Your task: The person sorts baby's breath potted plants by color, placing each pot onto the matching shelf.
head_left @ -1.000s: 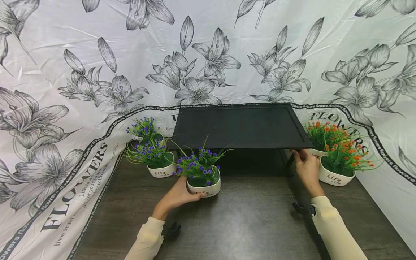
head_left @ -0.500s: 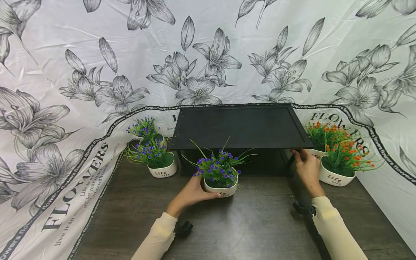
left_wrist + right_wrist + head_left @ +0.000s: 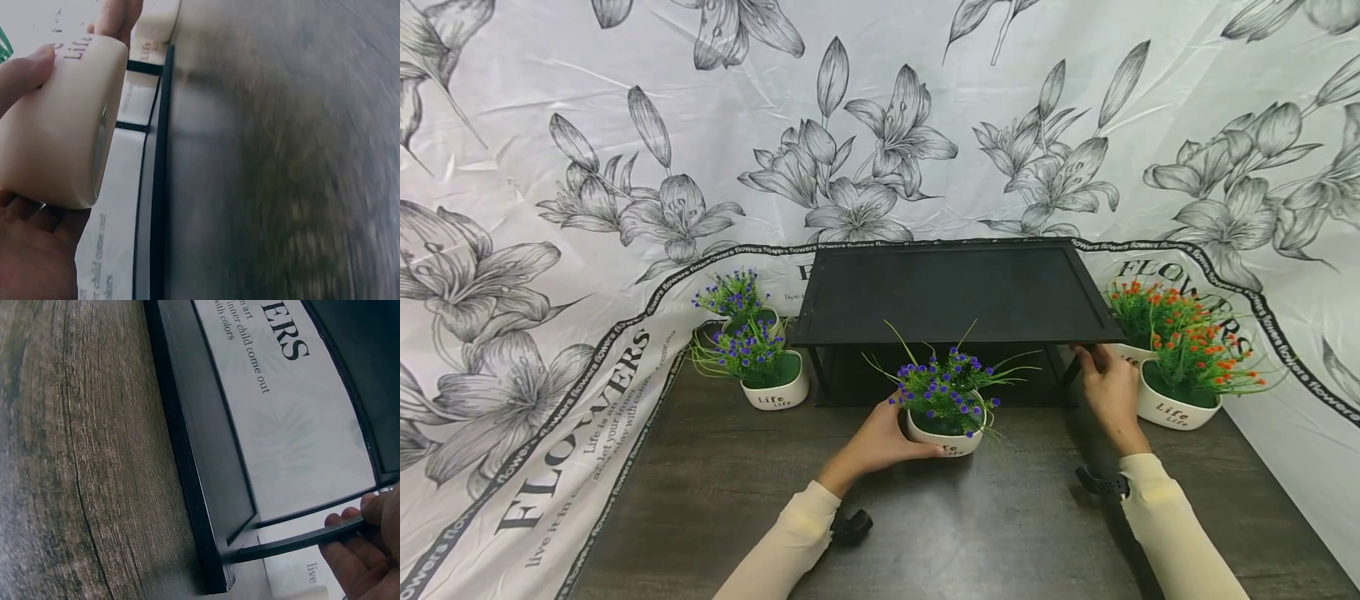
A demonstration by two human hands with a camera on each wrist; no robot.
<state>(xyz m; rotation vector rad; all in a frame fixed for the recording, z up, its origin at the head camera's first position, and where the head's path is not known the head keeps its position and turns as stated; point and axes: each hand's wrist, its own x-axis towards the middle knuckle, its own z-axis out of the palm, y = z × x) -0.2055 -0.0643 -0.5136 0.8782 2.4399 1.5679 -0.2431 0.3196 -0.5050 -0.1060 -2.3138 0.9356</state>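
Note:
My left hand [image 3: 874, 437] grips a white oval flowerpot [image 3: 945, 437] of artificial purple flowers [image 3: 942, 385], in front of the black two-tier shelf [image 3: 955, 292]. In the left wrist view the thumb lies on the lettered side of the pot [image 3: 62, 131], its underside shows, and it is raised off the table. At the shelf's front right corner, my right hand [image 3: 1108, 392] pinches the thin upright leg [image 3: 294, 544] between thumb and fingers, just under the top board. The shelf's lower board sits on the table, partly hidden behind the purple flowers.
Two more pots of purple flowers, the nearer pot [image 3: 775, 393] in front, stand left of the shelf. On the right are two pots of orange flowers, the front pot [image 3: 1176, 408] close to my right hand. A floral-print cloth [image 3: 880, 125] hangs behind the dark wooden table [image 3: 985, 533].
My left hand has carried the purple flowerpot to the right along the shelf's front, from near its left end to about its middle. My right hand has stayed on the shelf leg.

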